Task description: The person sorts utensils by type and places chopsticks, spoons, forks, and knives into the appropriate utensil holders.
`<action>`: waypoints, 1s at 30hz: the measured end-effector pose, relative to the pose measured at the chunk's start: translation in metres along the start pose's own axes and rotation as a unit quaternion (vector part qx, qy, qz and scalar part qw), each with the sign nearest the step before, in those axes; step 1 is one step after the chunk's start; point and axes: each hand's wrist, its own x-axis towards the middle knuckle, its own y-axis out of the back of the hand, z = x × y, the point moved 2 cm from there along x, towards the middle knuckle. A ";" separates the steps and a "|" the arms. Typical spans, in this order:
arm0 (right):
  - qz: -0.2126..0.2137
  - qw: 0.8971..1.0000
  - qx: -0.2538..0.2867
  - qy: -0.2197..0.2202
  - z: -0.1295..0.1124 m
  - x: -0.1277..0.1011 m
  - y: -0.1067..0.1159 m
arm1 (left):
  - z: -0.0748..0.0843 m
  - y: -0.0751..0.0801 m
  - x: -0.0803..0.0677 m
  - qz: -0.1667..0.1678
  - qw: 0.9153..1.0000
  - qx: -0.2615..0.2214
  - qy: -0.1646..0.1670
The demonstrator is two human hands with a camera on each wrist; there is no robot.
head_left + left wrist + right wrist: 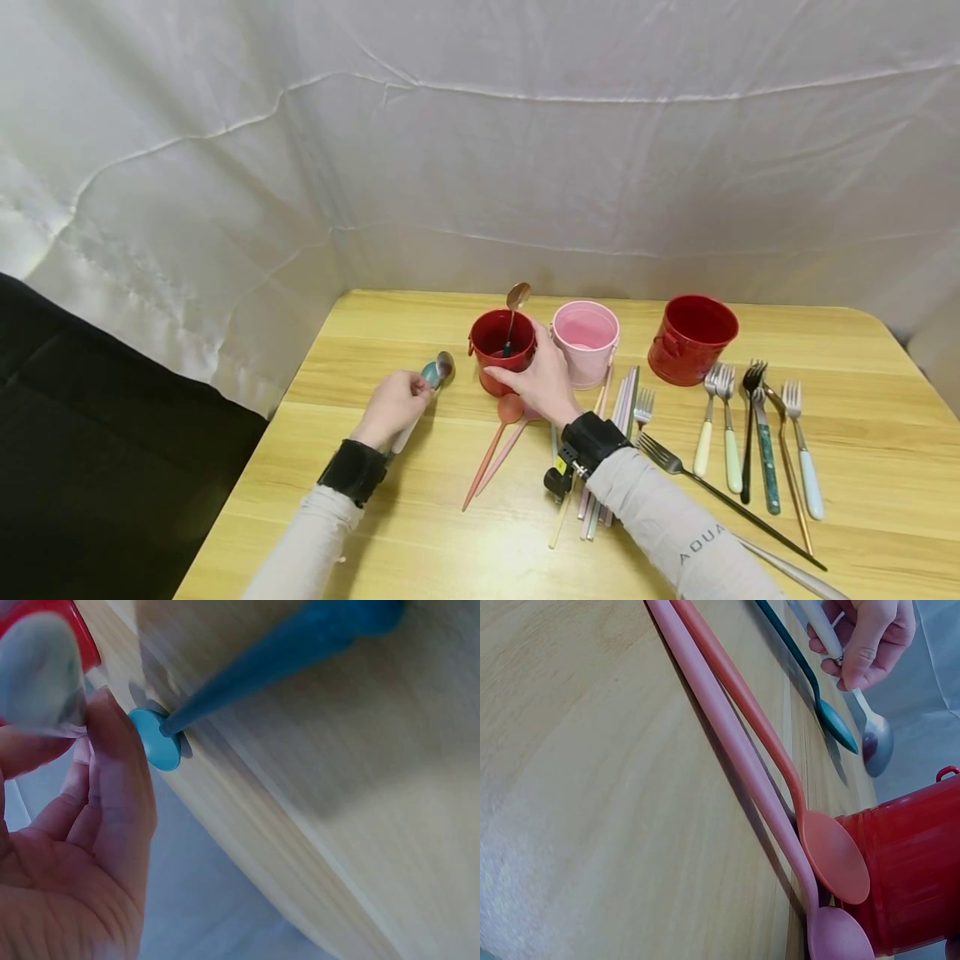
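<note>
My left hand (393, 408) pinches a metal spoon (878, 742) with a white handle, held above the table. A teal spoon (262, 671) lies beneath it on the wood. To the right, my right hand (546, 379) grips a small red bucket (497, 382), thumb at the front and fingers round the right side. Inside this bucket a spoon with a coppery bowl (517, 295) and dark handle leans upright, bowl uppermost. An orange spoon (834, 855) and a pink spoon (840, 936) lie just in front of the bucket.
A pink bucket (588, 367) stands right of the held one, and another red bucket (684, 354) farther right. Several chopsticks (622, 404) lie under and beside my right forearm. Several forks (731, 437) are spread on the right, including a long black fork (720, 496). Curtains hang behind.
</note>
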 end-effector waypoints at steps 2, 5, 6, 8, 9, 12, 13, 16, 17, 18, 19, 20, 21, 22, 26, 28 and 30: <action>0.000 1.000 0.001 0.001 0.000 0.000 0.000 | 0.000 0.002 0.000 0.003 1.000 -0.014 0.001; 0.001 1.000 0.002 0.002 0.000 0.000 -0.001 | 0.001 0.003 0.001 0.010 0.999 -0.035 -0.001; 0.002 1.000 0.002 0.004 0.000 0.000 -0.001 | 0.001 0.003 0.002 0.013 0.999 -0.041 0.000; 0.002 1.000 0.002 0.007 0.000 0.001 -0.001 | 0.002 0.003 0.004 0.019 0.998 -0.052 -0.001; 0.002 1.000 0.002 0.008 0.001 0.001 -0.001 | 0.003 0.003 0.005 0.023 0.998 -0.057 -0.001; 0.001 1.000 0.001 0.012 0.001 0.001 -0.001 | 0.005 0.004 0.006 0.033 0.997 -0.074 -0.005; 0.001 1.000 0.000 0.010 0.001 0.001 -0.002 | 0.006 0.005 0.006 0.035 0.996 -0.082 -0.006; 0.000 1.000 0.000 0.010 0.001 0.001 -0.002 | 0.010 0.006 0.007 0.043 0.993 -0.110 -0.007; 0.000 1.000 -0.001 0.011 0.001 0.001 -0.002 | 0.011 0.007 0.007 0.046 0.992 -0.120 -0.007; 0.000 1.000 0.000 0.008 0.001 0.001 -0.002 | 0.013 0.008 0.007 0.050 0.991 -0.127 -0.009; 0.000 1.000 0.000 0.007 0.001 0.001 -0.002 | 0.014 0.009 0.007 0.055 0.989 -0.135 -0.009; 0.000 1.000 0.001 0.007 0.001 0.001 -0.002 | 0.016 0.010 0.007 0.062 0.988 -0.143 -0.011; 0.000 1.000 0.001 0.006 0.001 0.001 -0.002 | 0.018 0.012 0.007 0.067 0.986 -0.149 -0.013; -0.001 1.000 0.001 0.004 0.001 0.000 -0.002 | 0.019 0.013 0.007 0.073 0.985 -0.159 -0.013; -0.001 1.000 -0.001 0.001 0.001 0.000 -0.002 | 0.026 0.022 0.010 0.101 0.977 -0.185 -0.029; 0.000 1.000 -0.004 0.001 0.002 0.000 -0.001 | 0.031 0.026 0.013 0.118 0.972 -0.199 -0.042; 0.000 1.000 -0.009 0.001 0.002 0.000 -0.001 | 0.038 0.031 0.015 0.136 0.968 -0.202 -0.057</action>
